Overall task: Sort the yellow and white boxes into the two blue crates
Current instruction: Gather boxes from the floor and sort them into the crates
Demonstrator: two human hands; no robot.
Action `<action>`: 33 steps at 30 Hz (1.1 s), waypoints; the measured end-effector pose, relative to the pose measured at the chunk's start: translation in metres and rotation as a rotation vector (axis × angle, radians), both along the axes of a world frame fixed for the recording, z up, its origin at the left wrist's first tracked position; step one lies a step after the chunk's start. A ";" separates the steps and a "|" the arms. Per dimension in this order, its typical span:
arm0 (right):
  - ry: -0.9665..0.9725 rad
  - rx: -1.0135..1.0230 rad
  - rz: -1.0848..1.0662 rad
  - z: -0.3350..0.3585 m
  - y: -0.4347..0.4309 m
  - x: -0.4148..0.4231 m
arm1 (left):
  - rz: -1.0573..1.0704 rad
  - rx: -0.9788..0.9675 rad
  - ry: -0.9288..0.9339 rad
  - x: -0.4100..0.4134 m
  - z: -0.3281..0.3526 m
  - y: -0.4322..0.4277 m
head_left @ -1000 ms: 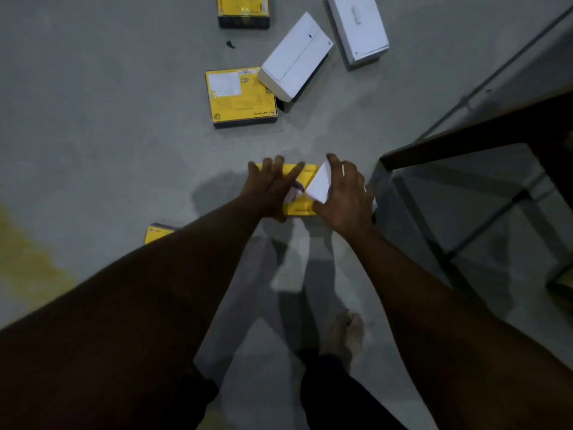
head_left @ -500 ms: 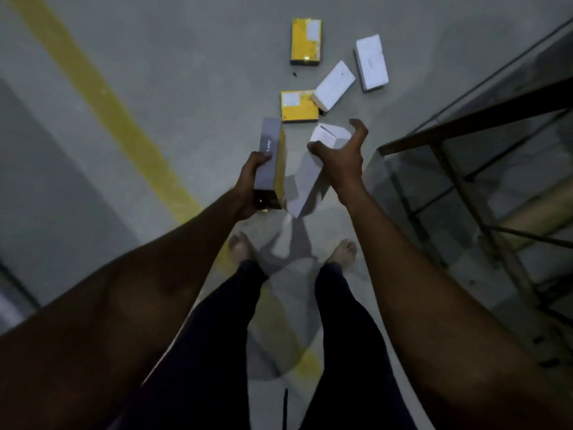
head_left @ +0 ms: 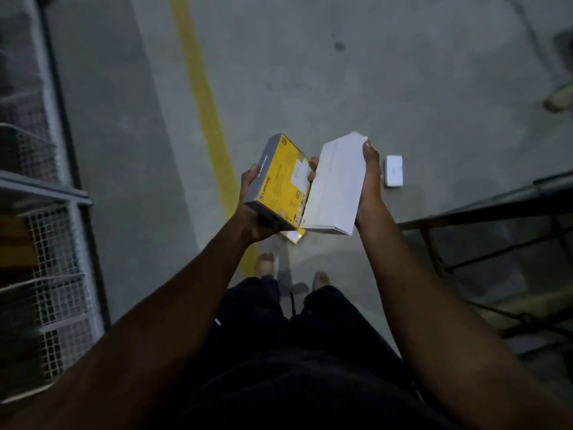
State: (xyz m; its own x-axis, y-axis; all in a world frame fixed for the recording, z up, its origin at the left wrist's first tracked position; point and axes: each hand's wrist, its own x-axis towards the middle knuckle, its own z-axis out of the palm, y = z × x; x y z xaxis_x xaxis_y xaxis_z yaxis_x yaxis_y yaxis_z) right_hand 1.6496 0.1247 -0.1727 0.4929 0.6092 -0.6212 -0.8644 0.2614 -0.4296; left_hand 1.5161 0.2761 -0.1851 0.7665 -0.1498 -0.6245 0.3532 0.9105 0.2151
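Turned face-up since earlier: yellow box [head_left: 282,181] gripped in upturned left hand [head_left: 251,220]; white box [head_left: 336,187] at its 3 o'clock, clasped by right hand [head_left: 371,181]

Picked up off the floor and now tipped face-up before the body: yellow box [head_left: 283,184] in left hand [head_left: 252,226], white box [head_left: 336,184] in right hand [head_left: 370,181].

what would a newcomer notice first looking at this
The yellow box gripped in the left hand and the white box held in the right hand, side by side at the centre of the view, stand out brightest. Next comes the yellow line painted on the grey floor, running down behind the hands, and a second white box lying on the floor at right.
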 end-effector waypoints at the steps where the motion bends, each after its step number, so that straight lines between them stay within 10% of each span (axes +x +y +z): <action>1: 0.007 0.022 0.037 0.009 0.006 0.000 | 0.065 0.030 -0.001 -0.003 0.010 0.002; 15: -0.336 -0.153 0.689 0.075 0.070 -0.022 | 0.488 0.555 0.162 -0.100 0.098 -0.009; 22: -0.710 -0.342 0.687 0.096 0.101 -0.093 | 0.601 1.198 0.624 -0.190 0.123 -0.010; 33: -0.922 -0.183 0.964 0.132 0.155 -0.291 | 1.037 1.191 0.731 -0.389 0.158 -0.018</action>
